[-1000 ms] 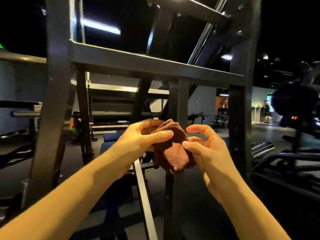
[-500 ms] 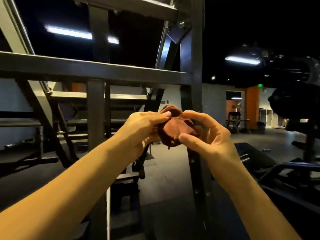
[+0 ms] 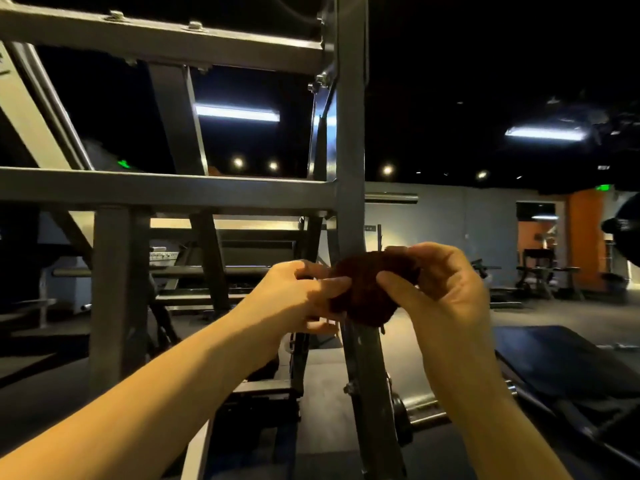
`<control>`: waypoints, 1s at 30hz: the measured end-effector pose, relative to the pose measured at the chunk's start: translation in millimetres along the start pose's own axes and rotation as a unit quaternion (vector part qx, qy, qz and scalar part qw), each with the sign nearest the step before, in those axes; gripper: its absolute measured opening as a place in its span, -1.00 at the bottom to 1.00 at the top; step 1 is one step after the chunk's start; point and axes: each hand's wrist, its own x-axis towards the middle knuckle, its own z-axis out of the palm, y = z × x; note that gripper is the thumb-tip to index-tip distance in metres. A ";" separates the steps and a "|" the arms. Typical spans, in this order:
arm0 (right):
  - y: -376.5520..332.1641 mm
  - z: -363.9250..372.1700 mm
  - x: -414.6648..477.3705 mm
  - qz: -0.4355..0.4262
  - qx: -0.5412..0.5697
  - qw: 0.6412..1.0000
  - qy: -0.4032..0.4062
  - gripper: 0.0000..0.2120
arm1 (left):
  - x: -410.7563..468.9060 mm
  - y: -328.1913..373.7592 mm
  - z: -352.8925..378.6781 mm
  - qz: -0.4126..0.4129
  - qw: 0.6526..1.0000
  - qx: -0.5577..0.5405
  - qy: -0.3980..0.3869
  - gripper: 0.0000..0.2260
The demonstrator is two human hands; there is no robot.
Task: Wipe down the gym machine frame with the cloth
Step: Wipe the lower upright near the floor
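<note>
A bunched reddish-brown cloth sits in front of me at chest height, between both hands. My left hand pinches its left side with thumb and fingers. My right hand curls round its right side, thumb underneath and fingers over the top. Directly behind the cloth rises a dark grey upright post of the gym machine frame. A horizontal crossbar joins that post from the left. I cannot tell whether the cloth touches the post.
A higher bolted crossbar and slanted struts fill the upper left. A black padded bench lies low on the right, with a barbell sleeve near the post's foot. Further machines stand at the far right wall.
The view has swung right and upward, so the upright post now stands centre. Both hands stay on the cloth and have bunched it tighter, shifting to the right.
</note>
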 end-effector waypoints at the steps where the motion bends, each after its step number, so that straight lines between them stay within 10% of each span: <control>1: -2.3 -6.2 3.9 -0.019 -0.029 0.999 0.015 -0.64 | 3.4 -1.2 1.2 0.037 0.996 0.075 0.019 -0.72; 3: -7.4 -12.2 14.0 -0.091 -0.125 0.986 0.063 -0.67 | 11.9 -5.7 -6.1 0.189 0.946 0.241 0.107 -0.78; 6: -2.3 -1.9 42.7 -0.218 -0.231 0.937 0.145 -0.78 | 26.5 -2.0 -29.5 0.443 0.753 0.414 0.257 -0.79; 10: 32.1 39.3 76.3 -0.185 -0.265 0.937 0.129 -0.70 | 54.9 16.8 -53.8 0.499 0.616 0.523 0.312 -0.59; 23: 56.6 53.8 80.5 -0.267 -0.417 0.862 0.113 -0.81 | 89.4 5.6 -57.8 0.518 0.619 0.492 0.327 -0.54; 30: 82.6 29.9 44.5 -0.265 -0.388 0.880 0.067 -0.89 | 92.8 4.0 -56.1 0.523 0.628 0.470 0.332 -0.52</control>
